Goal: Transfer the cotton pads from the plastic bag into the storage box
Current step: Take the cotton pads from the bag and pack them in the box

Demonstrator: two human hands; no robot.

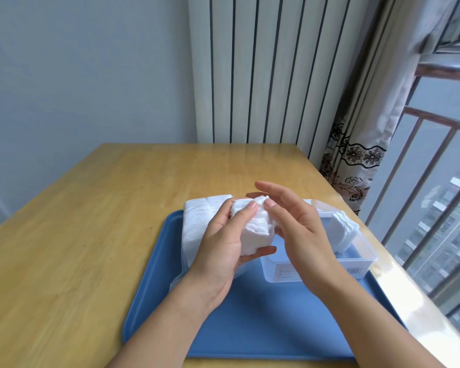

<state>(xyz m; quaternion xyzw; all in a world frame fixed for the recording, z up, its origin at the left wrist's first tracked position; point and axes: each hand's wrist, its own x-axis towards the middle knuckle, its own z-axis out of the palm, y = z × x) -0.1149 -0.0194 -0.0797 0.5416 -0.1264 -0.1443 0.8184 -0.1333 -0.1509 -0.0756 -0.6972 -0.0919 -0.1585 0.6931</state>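
Note:
My left hand (223, 243) grips a thick stack of white cotton pads (255, 229) above the blue tray (263, 328), thumb on top and fingers underneath. My right hand (295, 221) touches the stack's right side with its thumb, its other fingers straight above the stack. The plastic bag (197, 224) with more pads lies behind my left hand, at the tray's left rear. The clear storage box (356, 264) stands on the tray to the right, and several pads (343, 229) lean inside it at its far end.
The tray lies on a wooden table (77, 235) whose right edge runs along a window with metal bars (422, 195). A patterned curtain (356, 155) hangs at the table's back right corner, and a striped panel (263, 75) stands behind the table.

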